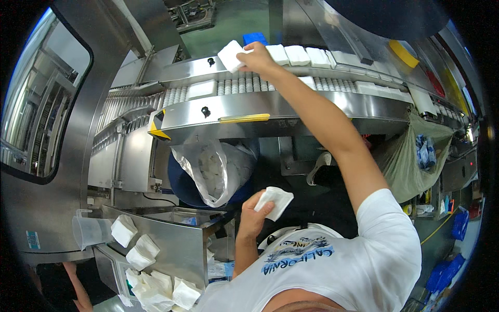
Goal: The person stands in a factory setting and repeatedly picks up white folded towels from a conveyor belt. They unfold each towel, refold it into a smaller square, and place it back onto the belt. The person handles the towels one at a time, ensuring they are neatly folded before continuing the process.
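The right hand [257, 58], nearer the roller conveyor [245, 86], grasped a white stack [228, 55] over the conveyor's far side; the stack lay left of its fingers, long axis indeterminable. The left hand [251, 217] clasped a white pad [277, 200] on the conveyor's near side, well apart from it.

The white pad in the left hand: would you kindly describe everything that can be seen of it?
The pad is white, flattish and roughly square, like folded tissue or cloth by its look. It sits aslant in the left hand, which grips its left side with the thumb on top, just above the shirt in the picture. Its underside is hidden.
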`<state>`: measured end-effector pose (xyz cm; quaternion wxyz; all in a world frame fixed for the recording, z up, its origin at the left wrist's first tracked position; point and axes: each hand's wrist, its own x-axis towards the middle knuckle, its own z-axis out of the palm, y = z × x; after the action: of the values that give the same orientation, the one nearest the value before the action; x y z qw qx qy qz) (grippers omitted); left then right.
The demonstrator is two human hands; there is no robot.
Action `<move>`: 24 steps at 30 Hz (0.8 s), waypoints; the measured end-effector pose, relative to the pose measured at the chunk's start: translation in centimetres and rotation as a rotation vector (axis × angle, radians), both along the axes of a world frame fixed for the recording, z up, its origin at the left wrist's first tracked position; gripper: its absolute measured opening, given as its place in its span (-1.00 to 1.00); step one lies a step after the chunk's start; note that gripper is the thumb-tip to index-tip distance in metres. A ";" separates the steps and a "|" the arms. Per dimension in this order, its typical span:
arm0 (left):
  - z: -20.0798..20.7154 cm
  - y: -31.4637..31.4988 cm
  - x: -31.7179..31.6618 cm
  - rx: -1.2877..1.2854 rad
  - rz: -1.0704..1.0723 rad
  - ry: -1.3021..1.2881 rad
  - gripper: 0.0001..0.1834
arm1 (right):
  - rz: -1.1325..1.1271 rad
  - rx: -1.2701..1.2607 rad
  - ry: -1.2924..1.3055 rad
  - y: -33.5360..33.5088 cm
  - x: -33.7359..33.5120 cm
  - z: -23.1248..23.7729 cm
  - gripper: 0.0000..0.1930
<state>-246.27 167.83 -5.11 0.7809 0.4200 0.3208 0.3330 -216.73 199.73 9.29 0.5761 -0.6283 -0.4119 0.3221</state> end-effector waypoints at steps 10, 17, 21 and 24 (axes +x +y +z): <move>0.8 1.2 -0.1 -0.070 0.017 -0.004 -0.58 | -0.395 -0.280 -0.340 10.7 -4.4 -2.4 -0.31; 1.2 1.6 0.2 0.025 0.047 -0.016 -0.61 | -0.021 0.183 -1.078 -1.3 -4.6 -0.3 -0.68; 2.5 2.6 2.4 0.162 0.115 0.032 -0.51 | 0.501 -0.165 -0.704 -19.8 -2.3 2.4 -0.61; 3.3 2.4 4.1 0.198 0.099 0.061 -0.43 | 0.781 -0.204 -0.198 -28.9 -0.6 -3.2 -0.44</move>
<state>-242.17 170.19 -1.78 0.7081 0.4886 0.3305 0.3881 -217.38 170.86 6.12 0.3031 -0.5066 -0.6386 0.4936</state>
